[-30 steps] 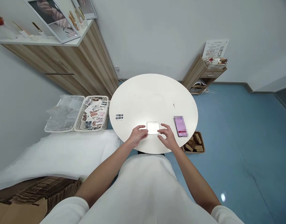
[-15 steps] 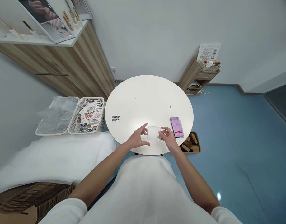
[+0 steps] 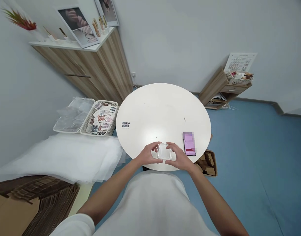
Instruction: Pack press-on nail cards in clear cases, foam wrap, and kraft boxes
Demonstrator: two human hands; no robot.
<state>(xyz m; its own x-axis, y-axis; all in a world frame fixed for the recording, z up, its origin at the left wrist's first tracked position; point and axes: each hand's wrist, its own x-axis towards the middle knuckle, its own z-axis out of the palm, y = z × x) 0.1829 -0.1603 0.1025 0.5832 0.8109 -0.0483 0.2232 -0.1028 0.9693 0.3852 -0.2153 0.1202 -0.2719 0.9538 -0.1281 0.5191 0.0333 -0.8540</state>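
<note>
A small clear plastic box [image 3: 164, 152] is between my hands, close to the near edge of the round white table [image 3: 162, 101]. My left hand [image 3: 149, 154] curves around its left side, fingertips at the far corner and thumb at the near one. On the opposite side my right hand [image 3: 178, 156] grips it the same way, its fingers lying over the far right corner. A card of dark press-on nails [image 3: 125, 125] lies on the table's left part. To the right of my right hand is a phone [image 3: 189, 144] with a pink screen.
Left of the table stand a white basket of nail cards [image 3: 84, 126] and a tray of clear plastic boxes [image 3: 57, 128]. White sheets [image 3: 74, 157] lie nearer me. A carton of small brown boxes [image 3: 215, 164] sits at the lower right. Wooden cabinets [image 3: 113, 62] stand behind.
My left hand has closed onto the clear box, which it stood apart from before. My right hand has spread its grip along the right side. The head view has shifted.
</note>
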